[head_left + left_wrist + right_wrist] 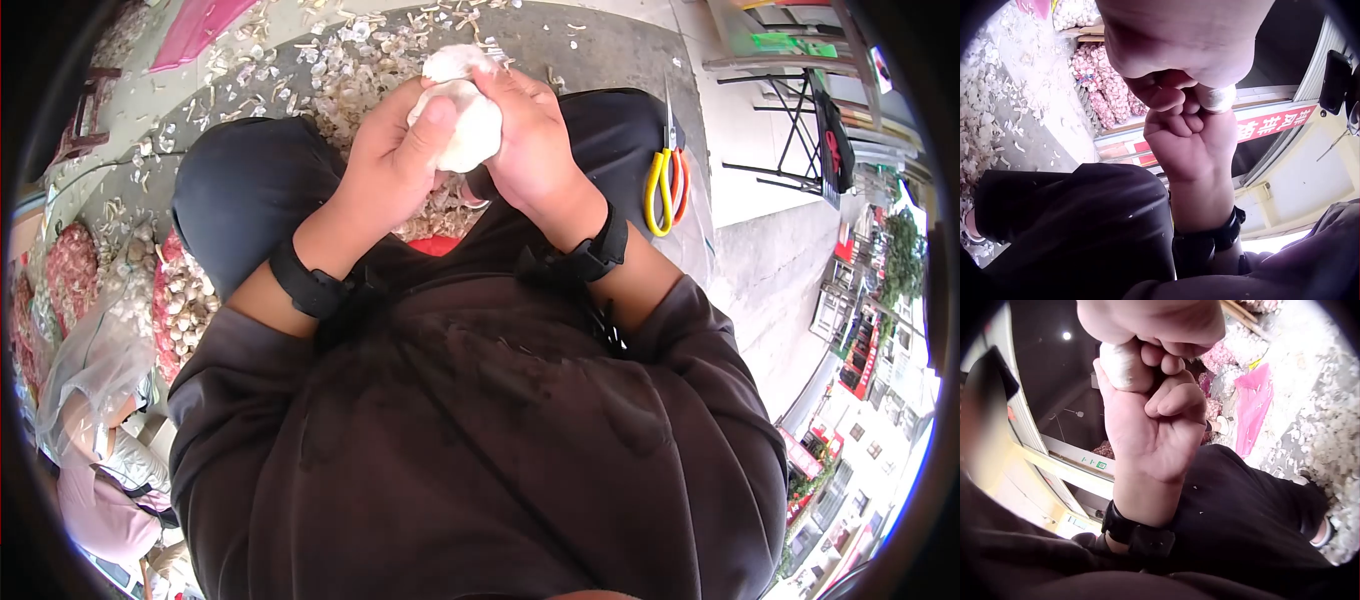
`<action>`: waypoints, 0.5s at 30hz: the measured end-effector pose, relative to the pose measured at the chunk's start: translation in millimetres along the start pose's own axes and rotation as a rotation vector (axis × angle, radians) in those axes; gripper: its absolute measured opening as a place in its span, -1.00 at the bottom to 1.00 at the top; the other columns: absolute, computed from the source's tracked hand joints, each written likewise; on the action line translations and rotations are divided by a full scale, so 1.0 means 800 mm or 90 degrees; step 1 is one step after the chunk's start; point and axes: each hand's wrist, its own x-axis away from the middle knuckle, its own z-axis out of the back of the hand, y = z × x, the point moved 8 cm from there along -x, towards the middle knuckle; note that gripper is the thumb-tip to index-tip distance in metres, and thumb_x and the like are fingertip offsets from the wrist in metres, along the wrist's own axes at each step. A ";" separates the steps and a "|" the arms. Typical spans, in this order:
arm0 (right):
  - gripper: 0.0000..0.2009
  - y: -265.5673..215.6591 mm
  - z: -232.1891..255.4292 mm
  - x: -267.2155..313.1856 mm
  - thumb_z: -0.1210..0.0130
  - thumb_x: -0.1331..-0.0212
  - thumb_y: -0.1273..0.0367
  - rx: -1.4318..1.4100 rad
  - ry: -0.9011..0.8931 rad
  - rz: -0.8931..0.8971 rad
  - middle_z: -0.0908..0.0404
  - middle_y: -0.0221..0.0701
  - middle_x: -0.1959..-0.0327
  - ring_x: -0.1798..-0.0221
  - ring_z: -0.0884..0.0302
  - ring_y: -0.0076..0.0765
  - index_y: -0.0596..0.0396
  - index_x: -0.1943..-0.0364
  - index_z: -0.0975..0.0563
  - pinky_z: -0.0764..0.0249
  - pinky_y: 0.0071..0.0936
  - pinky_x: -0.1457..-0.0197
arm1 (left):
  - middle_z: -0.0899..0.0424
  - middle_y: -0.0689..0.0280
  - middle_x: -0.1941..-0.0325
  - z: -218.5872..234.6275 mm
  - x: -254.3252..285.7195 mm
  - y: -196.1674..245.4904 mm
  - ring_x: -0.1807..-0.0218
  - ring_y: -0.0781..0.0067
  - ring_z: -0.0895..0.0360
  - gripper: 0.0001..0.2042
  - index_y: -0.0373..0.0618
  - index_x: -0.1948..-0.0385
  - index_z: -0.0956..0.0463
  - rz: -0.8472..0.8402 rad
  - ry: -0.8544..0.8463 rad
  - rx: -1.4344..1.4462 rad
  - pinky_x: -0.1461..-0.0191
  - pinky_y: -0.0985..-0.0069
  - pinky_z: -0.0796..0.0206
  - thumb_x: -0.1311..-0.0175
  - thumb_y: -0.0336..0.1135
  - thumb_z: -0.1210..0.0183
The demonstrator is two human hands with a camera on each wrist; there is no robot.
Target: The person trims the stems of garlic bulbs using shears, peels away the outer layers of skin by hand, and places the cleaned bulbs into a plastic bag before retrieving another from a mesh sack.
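Observation:
Both hands are raised together between the knees around a white garlic bulb (465, 130). My left hand (385, 145) grips it from the left, its thumb lying across the front. On the other side my right hand (535, 135) holds it with curled fingers. A second pale, pinkish piece (460, 62), bulb or papery skin, shows beyond the bulb at the fingertips. In the left wrist view only a sliver of the garlic appears between the two hands. The right wrist view shows its white side (1119, 365) against the fingers.
Garlic skins (350, 60) cover the ground ahead. Scissors (665, 185) with yellow and orange handles lie beside the right knee. Net sacks of garlic (185, 310) stand at the left, near a person in pink (105, 510). A folding metal frame (790, 120) stands at right.

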 end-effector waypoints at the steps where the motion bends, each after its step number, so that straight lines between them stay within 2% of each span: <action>1: -0.68 0.008 -0.005 0.002 0.10 -0.45 0.23 -0.125 -0.033 -0.052 -0.67 -0.31 0.34 0.33 -0.65 -0.40 0.24 0.08 -0.53 -0.57 -0.52 0.24 | -0.54 0.45 0.44 0.002 -0.002 -0.002 0.56 0.78 -0.33 -0.64 -0.17 0.18 -0.48 -0.009 -0.007 -0.003 0.53 0.74 -0.15 -0.43 0.00 -0.05; 4: -0.65 -0.003 -0.003 0.003 0.13 -0.47 0.22 0.005 0.030 0.002 -0.62 -0.28 0.51 0.56 -0.58 -0.36 0.24 0.27 -0.54 -0.55 -0.43 0.53 | -0.56 0.39 0.40 0.006 -0.005 -0.006 0.49 0.71 -0.42 -0.66 -0.15 0.20 -0.46 0.026 -0.006 0.009 0.44 0.69 -0.29 -0.44 -0.01 0.00; 7: -0.73 -0.001 0.040 -0.007 -0.01 -0.37 0.27 0.318 0.165 0.070 -0.64 -0.19 0.39 0.45 -0.63 -0.21 0.26 0.17 -0.53 -0.59 -0.29 0.37 | -0.59 0.30 0.29 0.008 -0.009 -0.016 0.33 0.53 -0.55 -0.71 -0.13 0.17 -0.42 0.090 0.026 0.129 0.28 0.51 -0.46 -0.43 -0.08 0.04; 8: -0.70 -0.005 0.036 -0.008 -0.06 -0.31 0.26 0.496 0.104 0.103 -0.61 -0.12 0.26 0.26 -0.60 -0.11 0.21 0.05 -0.49 -0.54 -0.24 0.20 | -0.59 0.26 0.25 0.010 -0.011 -0.019 0.26 0.46 -0.58 -0.73 -0.13 0.16 -0.40 0.109 0.043 0.185 0.21 0.44 -0.51 -0.43 -0.11 0.05; 9: -0.61 -0.012 0.028 -0.005 -0.12 -0.25 0.25 0.671 0.040 0.135 -0.58 -0.05 0.13 0.08 -0.56 -0.02 0.17 -0.08 -0.44 -0.50 -0.18 0.02 | -0.59 0.17 0.11 0.016 -0.012 -0.020 0.09 0.25 -0.61 -0.75 -0.15 0.07 -0.37 0.115 0.023 0.235 0.04 0.23 -0.53 -0.34 -0.23 0.07; 10: -0.49 -0.012 0.016 -0.002 -0.17 -0.19 0.24 0.846 -0.028 0.167 -0.56 0.02 0.00 -0.11 -0.53 0.07 0.12 -0.21 -0.40 -0.45 -0.12 -0.16 | -0.59 0.16 0.09 0.019 -0.012 -0.020 0.07 0.23 -0.61 -0.73 -0.15 0.04 -0.37 0.116 0.006 0.269 0.02 0.22 -0.52 -0.32 -0.24 0.08; 11: -0.22 -0.001 0.016 0.017 -0.28 0.00 0.21 1.076 0.021 0.100 -0.27 0.14 -0.29 -0.38 -0.19 0.25 -0.02 -0.38 -0.22 -0.21 -0.06 -0.39 | -0.59 0.14 0.06 0.021 -0.013 -0.018 0.05 0.20 -0.61 -0.71 -0.15 0.02 -0.36 0.115 -0.009 0.301 0.01 0.21 -0.51 -0.31 -0.25 0.08; 14: -0.08 -0.013 -0.002 0.028 -0.32 0.03 0.17 1.006 -0.043 0.148 -0.01 0.09 -0.44 -0.47 0.01 0.28 0.00 -0.44 -0.07 -0.09 -0.11 -0.46 | -0.57 0.11 -0.04 0.027 -0.014 -0.020 -0.05 0.17 -0.58 -0.63 -0.18 -0.09 -0.34 0.129 -0.022 0.320 -0.07 0.19 -0.49 -0.28 -0.27 0.11; 15: -0.19 -0.032 -0.016 0.031 -0.32 -0.01 0.14 0.930 -0.049 0.289 -0.32 0.06 -0.29 -0.32 -0.31 0.14 0.11 -0.35 -0.22 -0.30 -0.16 -0.32 | -0.57 0.12 -0.05 0.027 -0.014 -0.020 -0.05 0.18 -0.57 -0.63 -0.19 -0.10 -0.33 0.129 -0.006 0.314 -0.08 0.20 -0.48 -0.30 -0.26 0.11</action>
